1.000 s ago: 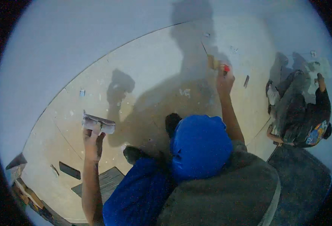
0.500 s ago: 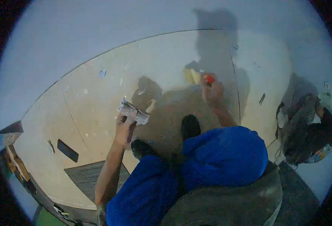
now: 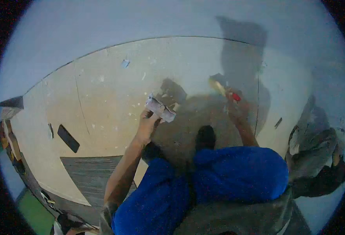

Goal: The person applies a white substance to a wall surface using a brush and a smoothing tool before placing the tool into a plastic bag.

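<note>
My left hand [image 3: 151, 124] is closed around a short greyish-white bundle [image 3: 160, 109] with ragged ends, held above the pale boards [image 3: 106, 98]. Whether it is a wrapped roll or a packet, I cannot tell. In my right hand [image 3: 238, 111], farther right, is a red-handled tool [image 3: 236, 96] with a flat yellowish end [image 3: 217, 85]. It looks like a brush, but blur hides its exact kind. The yellowish end points up and left, close to the boards, with its shadow beside it.
My shoes [image 3: 206, 137] stand on the boards between my hands. To the left lie a dark flat rectangle [image 3: 68, 138] like a phone and a grey ribbed mat [image 3: 92, 172]. Another person [image 3: 317, 156] in dark clothes is close on my right. Pale scraps dot the boards.
The whole view has turned, so both hands appear farther right. The yellowish end of the tool now looks narrower and more slanted. Both hands keep their holds.
</note>
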The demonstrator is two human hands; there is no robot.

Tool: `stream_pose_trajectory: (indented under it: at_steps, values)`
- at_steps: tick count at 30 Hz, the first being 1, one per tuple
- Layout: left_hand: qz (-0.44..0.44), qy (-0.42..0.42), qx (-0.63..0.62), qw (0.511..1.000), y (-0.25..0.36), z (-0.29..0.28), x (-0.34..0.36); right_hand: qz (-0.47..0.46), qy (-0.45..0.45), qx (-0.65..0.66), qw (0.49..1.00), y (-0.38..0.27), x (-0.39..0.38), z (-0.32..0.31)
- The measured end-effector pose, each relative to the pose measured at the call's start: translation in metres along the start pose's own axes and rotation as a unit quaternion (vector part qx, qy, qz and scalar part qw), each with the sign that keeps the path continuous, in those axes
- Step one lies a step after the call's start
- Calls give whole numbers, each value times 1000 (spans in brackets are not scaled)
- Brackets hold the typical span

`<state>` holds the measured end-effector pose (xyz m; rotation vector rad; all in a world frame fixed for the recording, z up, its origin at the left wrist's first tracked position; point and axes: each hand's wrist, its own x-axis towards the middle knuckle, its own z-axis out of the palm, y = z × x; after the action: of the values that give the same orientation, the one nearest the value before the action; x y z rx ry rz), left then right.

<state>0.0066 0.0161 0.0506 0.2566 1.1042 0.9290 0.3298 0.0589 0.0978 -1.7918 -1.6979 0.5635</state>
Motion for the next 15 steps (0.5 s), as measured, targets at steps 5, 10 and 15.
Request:
stream_pose_trajectory:
  at_steps: [5, 10, 15]
  values:
    - [-8, 21, -9, 1000, -1, 6, -5, -83, -75, -25, 993, 30, 115, -10]
    - [-18, 59, -21, 998, -8, 7, -7, -248, -151, -37, 956, 44, 191, 44]
    - [11, 113, -19, 993, -14, 7, -9, -197, -272, -87, 938, 28, 168, 43]
